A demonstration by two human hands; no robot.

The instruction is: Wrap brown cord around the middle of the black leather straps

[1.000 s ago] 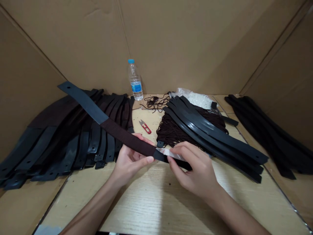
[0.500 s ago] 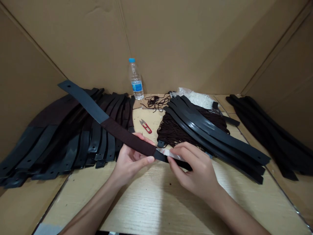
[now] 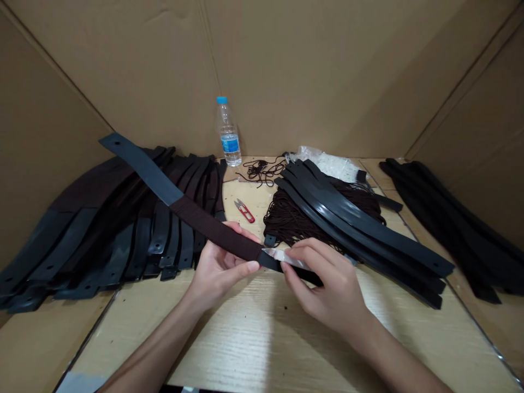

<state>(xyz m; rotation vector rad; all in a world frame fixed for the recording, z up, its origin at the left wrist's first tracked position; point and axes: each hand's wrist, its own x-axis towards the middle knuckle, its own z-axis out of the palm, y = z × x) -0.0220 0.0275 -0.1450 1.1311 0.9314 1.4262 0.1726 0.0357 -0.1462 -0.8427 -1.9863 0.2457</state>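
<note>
My left hand (image 3: 223, 267) grips a long strap (image 3: 164, 188) whose middle is wrapped in dark brown cord and whose ends are bare black. The strap slants up to the left over the table. My right hand (image 3: 327, 286) pinches a small shiny clear strip (image 3: 282, 256) pressed against the strap just past the brown wrapping, near the strap's right end.
A fan of finished wrapped straps (image 3: 102, 229) lies at the left. Bare black straps (image 3: 360, 229) rest on a heap of brown cord (image 3: 286, 218) at the right, with more black straps (image 3: 450, 224) farther right. Red thread snips (image 3: 244, 210), a water bottle (image 3: 228, 134) and a plastic bag (image 3: 327, 164) stand behind. Cardboard walls surround the table.
Hardly anything has moved; both hands keep their hold on the strap and strip, and the view has shifted very slightly.
</note>
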